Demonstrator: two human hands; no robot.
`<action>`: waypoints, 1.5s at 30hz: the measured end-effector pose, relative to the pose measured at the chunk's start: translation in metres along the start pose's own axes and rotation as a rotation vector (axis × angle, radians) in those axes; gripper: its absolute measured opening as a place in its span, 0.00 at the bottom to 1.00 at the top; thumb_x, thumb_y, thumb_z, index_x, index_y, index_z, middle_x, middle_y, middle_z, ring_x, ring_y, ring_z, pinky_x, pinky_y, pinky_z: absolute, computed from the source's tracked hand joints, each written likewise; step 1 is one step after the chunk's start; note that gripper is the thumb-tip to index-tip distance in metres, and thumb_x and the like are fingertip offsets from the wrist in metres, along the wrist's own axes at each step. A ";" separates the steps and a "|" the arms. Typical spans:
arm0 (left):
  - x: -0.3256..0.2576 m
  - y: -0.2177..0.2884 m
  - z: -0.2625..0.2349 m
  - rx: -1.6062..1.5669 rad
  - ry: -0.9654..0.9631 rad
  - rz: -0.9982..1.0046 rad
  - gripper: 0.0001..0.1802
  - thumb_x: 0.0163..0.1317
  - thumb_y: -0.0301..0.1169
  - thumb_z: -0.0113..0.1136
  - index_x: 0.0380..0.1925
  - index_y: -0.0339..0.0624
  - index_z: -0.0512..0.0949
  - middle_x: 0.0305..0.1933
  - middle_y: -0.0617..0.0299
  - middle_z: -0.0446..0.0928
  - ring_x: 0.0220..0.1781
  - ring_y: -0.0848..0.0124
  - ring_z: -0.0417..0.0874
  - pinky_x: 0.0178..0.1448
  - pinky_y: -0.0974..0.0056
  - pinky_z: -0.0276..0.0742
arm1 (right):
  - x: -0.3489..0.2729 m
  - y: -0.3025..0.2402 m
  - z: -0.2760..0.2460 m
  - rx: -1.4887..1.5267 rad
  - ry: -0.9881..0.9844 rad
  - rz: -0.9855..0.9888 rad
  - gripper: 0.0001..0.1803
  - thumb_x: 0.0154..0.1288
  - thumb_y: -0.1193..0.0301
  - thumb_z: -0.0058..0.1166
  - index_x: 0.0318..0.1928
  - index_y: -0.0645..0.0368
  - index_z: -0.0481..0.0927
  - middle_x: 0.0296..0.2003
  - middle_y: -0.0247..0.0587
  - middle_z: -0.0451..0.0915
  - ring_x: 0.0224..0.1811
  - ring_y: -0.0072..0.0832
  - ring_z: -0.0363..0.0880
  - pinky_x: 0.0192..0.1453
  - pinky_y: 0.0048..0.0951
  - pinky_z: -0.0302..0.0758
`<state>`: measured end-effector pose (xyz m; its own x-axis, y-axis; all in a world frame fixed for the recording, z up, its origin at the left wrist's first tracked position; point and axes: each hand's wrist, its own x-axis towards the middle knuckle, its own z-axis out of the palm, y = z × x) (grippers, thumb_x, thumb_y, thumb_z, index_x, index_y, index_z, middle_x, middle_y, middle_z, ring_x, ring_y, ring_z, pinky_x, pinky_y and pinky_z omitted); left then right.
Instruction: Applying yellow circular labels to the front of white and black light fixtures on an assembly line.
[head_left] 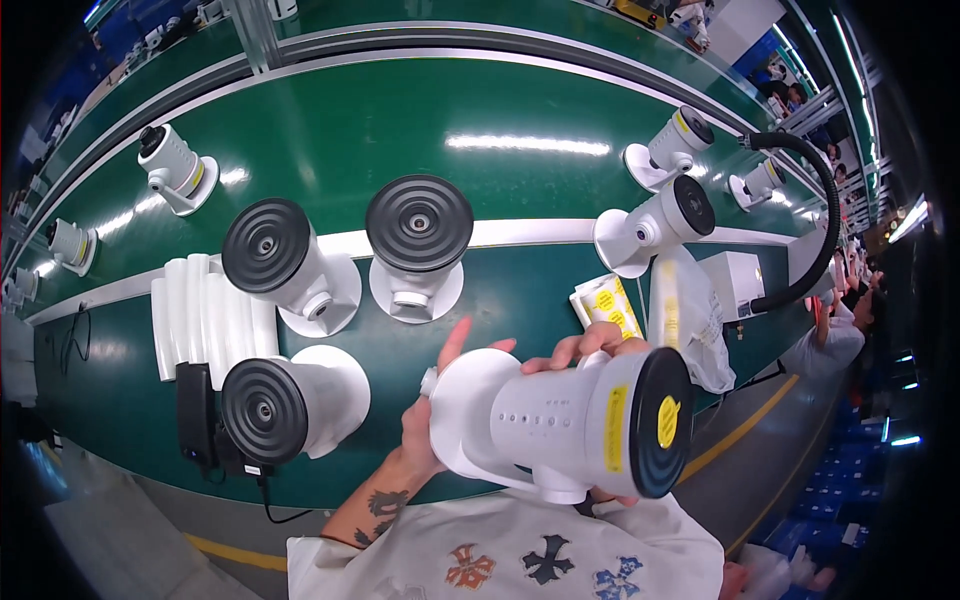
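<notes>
Close in front of me I hold a white cylindrical device (535, 425) tilted onto its side, its black ridged end facing right. A round yellow sticker (668, 421) is on that black end, and a yellow strip label runs around the body beside it. My left hand (425, 425) is closed around the white round stand on the left, its thumb and fingers partly hidden. My right hand (590, 347) grips the body from its far side, fingers curled over the top; fingertips also show underneath. A row of small icons faces up on the white body.
Similar white devices (418, 240) stand across the green bench. White rolls (212, 310) and a black power adapter (197, 410) lie at left. Yellow label sheets (610, 303), a plastic bag (688, 320), a white box (735, 282) and a black flexible hose (832, 215) are at right.
</notes>
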<state>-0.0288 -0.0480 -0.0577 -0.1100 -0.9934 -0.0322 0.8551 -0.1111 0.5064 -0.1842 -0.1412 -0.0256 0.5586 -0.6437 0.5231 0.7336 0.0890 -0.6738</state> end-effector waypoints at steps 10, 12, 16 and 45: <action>-0.008 -0.012 0.002 -0.040 0.056 -0.063 0.56 0.56 0.71 0.39 0.74 0.58 0.28 0.70 0.46 0.56 0.71 0.54 0.60 0.72 0.48 0.57 | 0.006 -0.014 0.021 -0.195 0.014 0.221 0.63 0.41 0.37 0.68 0.72 0.45 0.47 0.51 0.71 0.68 0.49 0.56 0.74 0.60 0.58 0.65; -0.008 -0.011 0.009 -0.086 0.142 -0.013 0.51 0.58 0.62 0.45 0.75 0.58 0.36 0.63 0.50 0.67 0.63 0.55 0.71 0.66 0.51 0.65 | 0.007 -0.013 0.022 -0.145 0.046 0.235 0.63 0.43 0.33 0.64 0.72 0.43 0.46 0.49 0.69 0.71 0.50 0.57 0.74 0.58 0.57 0.67; -0.009 0.004 0.005 -0.066 0.121 -0.020 0.47 0.58 0.59 0.42 0.74 0.53 0.41 0.63 0.48 0.64 0.63 0.55 0.69 0.67 0.49 0.65 | 0.018 -0.024 0.031 -0.278 0.071 0.459 0.62 0.44 0.29 0.60 0.72 0.45 0.48 0.48 0.65 0.73 0.51 0.51 0.75 0.56 0.53 0.70; 0.016 -0.006 -0.005 0.383 0.255 0.158 0.31 0.72 0.50 0.38 0.66 0.40 0.59 0.64 0.53 0.67 0.70 0.57 0.65 0.71 0.49 0.62 | 0.154 -0.116 -0.007 -1.667 -0.397 0.696 0.35 0.40 0.55 0.71 0.47 0.64 0.76 0.34 0.47 0.80 0.36 0.35 0.80 0.44 0.31 0.76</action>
<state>-0.0330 -0.0634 -0.0651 0.1746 -0.9779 -0.1154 0.5981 0.0122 0.8014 -0.1859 -0.2563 0.1299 0.7839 -0.6072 -0.1297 -0.5982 -0.6825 -0.4200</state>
